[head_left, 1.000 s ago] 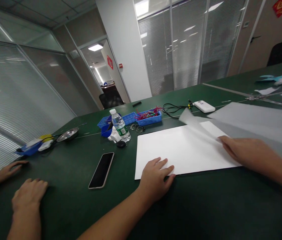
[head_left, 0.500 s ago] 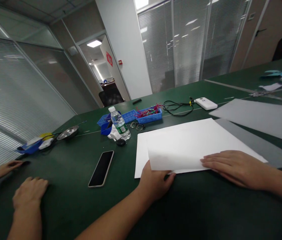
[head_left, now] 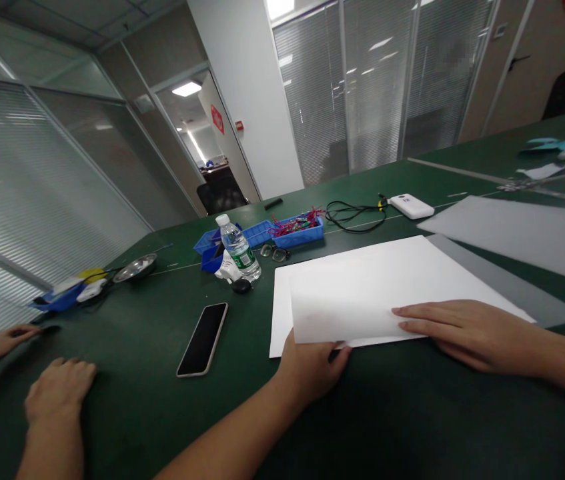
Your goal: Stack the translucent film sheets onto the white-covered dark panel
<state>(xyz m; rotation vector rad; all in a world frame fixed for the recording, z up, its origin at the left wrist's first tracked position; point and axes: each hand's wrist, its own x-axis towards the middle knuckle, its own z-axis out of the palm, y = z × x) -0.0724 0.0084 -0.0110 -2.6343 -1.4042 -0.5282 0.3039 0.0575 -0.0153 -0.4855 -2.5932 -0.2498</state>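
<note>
A large white paper sheet (head_left: 362,303) lies in front of me, its near left part raised over the fingers of my left hand (head_left: 307,363). Only that hand's back, thumb and a fingertip show at the near edge; whether it pinches anything is hidden. Beneath shows the margin of another white sheet (head_left: 281,313). My right hand (head_left: 472,337) lies stretched out on top, fingertips touching the upper sheet near its front edge. A translucent grey sheet (head_left: 512,287) sticks out at the right from under the white paper.
Left of the paper lies a phone (head_left: 203,339). Behind it are a water bottle (head_left: 242,250), glasses (head_left: 275,252) and a blue tray (head_left: 299,230) of red-wired parts. A white device (head_left: 411,206) with a black cable sits farther back. Another person's hands (head_left: 59,390) rest at far left.
My right hand has slid slightly left over the paper, its fingers now a little more apart. The upper sheet's left edge has shifted slightly left. My left hand stays about where it was.
</note>
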